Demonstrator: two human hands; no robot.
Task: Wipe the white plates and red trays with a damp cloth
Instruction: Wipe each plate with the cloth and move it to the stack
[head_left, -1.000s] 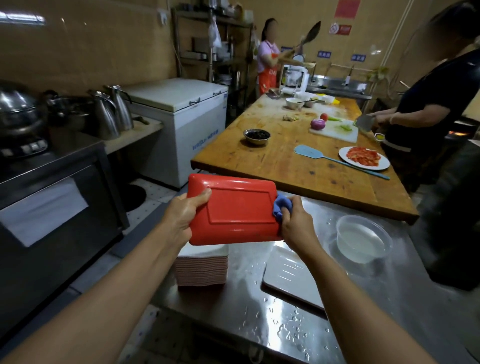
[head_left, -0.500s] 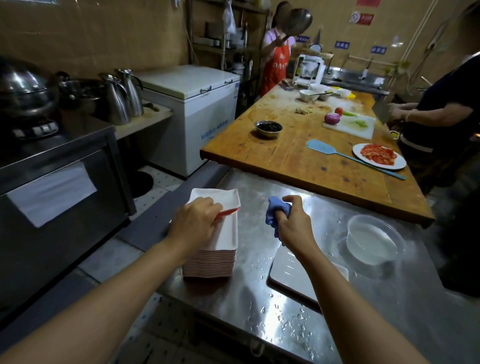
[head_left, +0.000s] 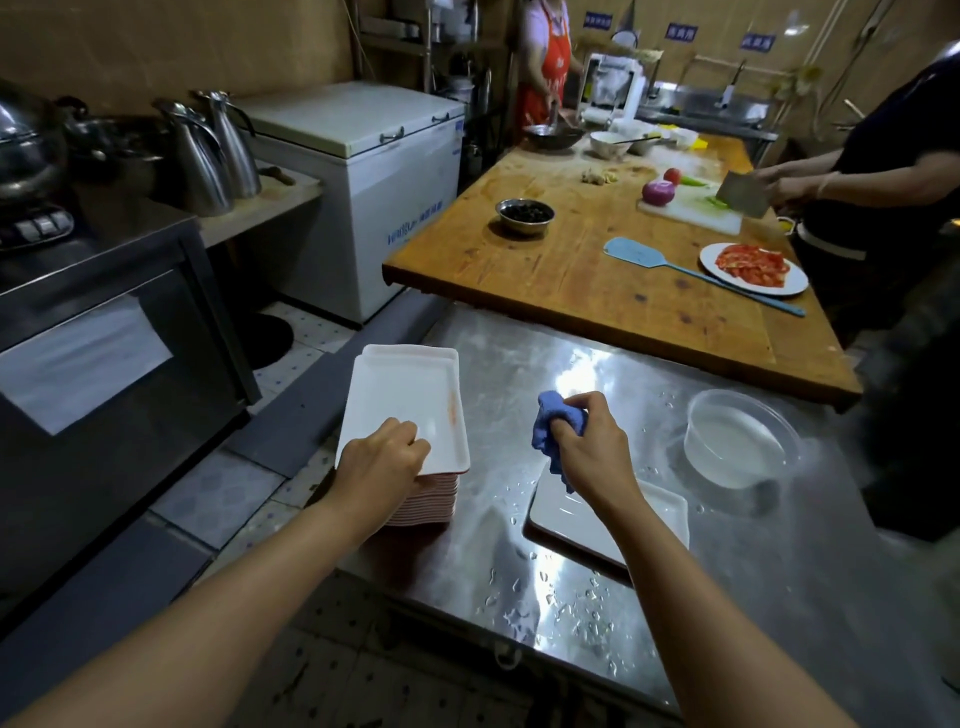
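Note:
A stack of rectangular trays (head_left: 405, 410), white inside with red undersides, stands at the left edge of the steel counter (head_left: 779, 571). My left hand (head_left: 382, 465) grips the near edge of the top tray, which lies white side up on the stack. My right hand (head_left: 592, 449) holds a crumpled blue cloth (head_left: 553, 428) above the counter, to the right of the stack. A single white plate (head_left: 597, 525) lies flat on the wet counter under my right wrist.
A clear plastic bowl of water (head_left: 737, 439) stands right of the plate. Beyond it is a wooden table (head_left: 571, 275) with bowls, a blue spatula and a plate of red slices; a person chops there. An oven (head_left: 104, 353) and a chest freezer (head_left: 363, 171) stand left.
The red-bottomed tray that I held up has been turned over and laid white side up on the stack. My right hand with the cloth has come off the tray.

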